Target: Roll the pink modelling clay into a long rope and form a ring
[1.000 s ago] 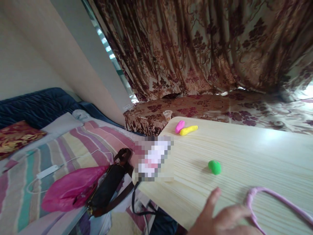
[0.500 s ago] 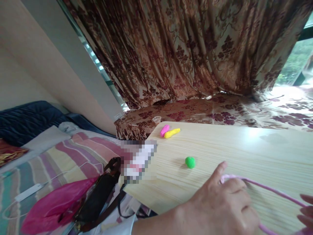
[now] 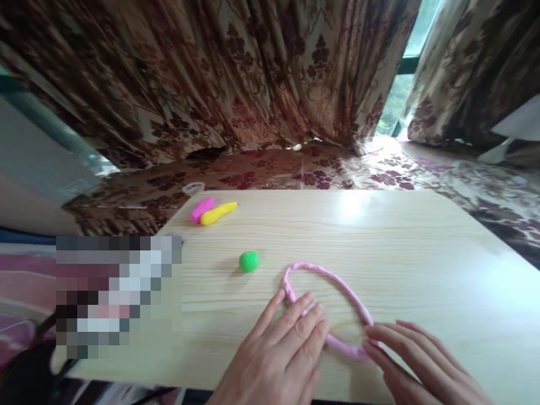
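Observation:
A thin pale-pink roll of modelling clay [image 3: 314, 266] lies on the wooden table as a long loop. My left hand [image 3: 280, 354] rests over the loop's near left side, fingers stretched out, hiding part of it. At the loop's right end, the thumb and fingers of my right hand [image 3: 415, 354] close on the clay. A green clay ball [image 3: 249, 261] sits just left of the loop, touched by neither hand. Farther back, a yellow clay roll [image 3: 218, 214] lies against a bright pink clay piece [image 3: 202, 209].
The light wooden table [image 3: 422, 247] has its far edge by a ledge covered in floral cloth [image 3: 265, 169]. Patterned curtains [image 3: 253, 73] hang behind it. A pixelated patch [image 3: 122, 298] hides something at the table's left edge.
My view has swung right, bringing my right hand and the whole loop into sight. My left hand has flattened from a curled pose, its fingers now stretched over the pink clay.

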### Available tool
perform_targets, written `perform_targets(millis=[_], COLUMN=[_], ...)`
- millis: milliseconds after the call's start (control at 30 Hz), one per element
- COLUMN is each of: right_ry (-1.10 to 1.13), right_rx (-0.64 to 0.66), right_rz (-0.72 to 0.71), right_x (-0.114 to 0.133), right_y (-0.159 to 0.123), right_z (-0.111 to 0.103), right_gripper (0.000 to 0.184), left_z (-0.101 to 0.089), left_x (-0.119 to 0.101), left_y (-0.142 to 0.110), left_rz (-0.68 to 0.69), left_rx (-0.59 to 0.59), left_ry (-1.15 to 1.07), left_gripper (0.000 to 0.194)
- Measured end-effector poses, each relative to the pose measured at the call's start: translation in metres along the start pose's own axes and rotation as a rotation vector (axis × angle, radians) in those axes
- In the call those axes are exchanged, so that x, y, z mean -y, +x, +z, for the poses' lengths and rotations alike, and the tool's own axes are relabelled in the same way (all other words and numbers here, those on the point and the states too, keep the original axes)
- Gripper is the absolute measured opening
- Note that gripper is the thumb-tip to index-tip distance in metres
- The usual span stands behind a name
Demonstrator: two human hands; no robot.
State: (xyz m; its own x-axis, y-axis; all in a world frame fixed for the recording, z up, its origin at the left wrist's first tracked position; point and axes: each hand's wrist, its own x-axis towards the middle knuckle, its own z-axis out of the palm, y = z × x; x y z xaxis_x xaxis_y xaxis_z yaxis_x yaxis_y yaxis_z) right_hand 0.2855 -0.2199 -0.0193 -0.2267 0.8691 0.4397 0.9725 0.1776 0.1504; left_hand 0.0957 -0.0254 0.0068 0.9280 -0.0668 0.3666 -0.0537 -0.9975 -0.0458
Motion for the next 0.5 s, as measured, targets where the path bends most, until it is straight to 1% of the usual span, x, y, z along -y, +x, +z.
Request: perform_targets(millis=[33,100,167,267,367,400,500], right_ry=[-0.03,-0.077,-0.093,-0.074,-0.059,-0.064,-0.086], right_rx=[0.031,0.099,0.132,0.11,0.116,0.118,0.111], right_rz=[-0.001,-0.026,-0.065,-0.036,0.037,0.024,-0.085], right_x=[0.004,0.012,0.018,0.021,0.019,0.019,0.021], right_y=[0.003,0.007,0.011,0.017,0.019,0.019,0.016], right_z=[-0.004,-0.006,-0.003,0.004,0.007,0.007,0.003], right_gripper=[0.036,0.036,0.039,0.045,0.049,0.049,0.042], left_z=[0.006,0.015,0.018,0.016,0.014,0.014,0.014], left_x=[-0.004,-0.01,-0.014,-0.016,-0.018,-0.019,-0.021], left_y=[-0.002,-0.006,-0.01,-0.011,-0.008,-0.009,-0.012], left_rz=[0.023,0.046,0.062,0.052,-0.02,-0.026,0.02], left_rx=[-0.014,-0.001,0.005,0.035,0.066,0.074,0.076], left_ry=[0.021,0.066,0.114,0.15,0.13,0.129,0.151], left_gripper=[0.037,0.04,0.037,0.037,0.047,0.048,0.04])
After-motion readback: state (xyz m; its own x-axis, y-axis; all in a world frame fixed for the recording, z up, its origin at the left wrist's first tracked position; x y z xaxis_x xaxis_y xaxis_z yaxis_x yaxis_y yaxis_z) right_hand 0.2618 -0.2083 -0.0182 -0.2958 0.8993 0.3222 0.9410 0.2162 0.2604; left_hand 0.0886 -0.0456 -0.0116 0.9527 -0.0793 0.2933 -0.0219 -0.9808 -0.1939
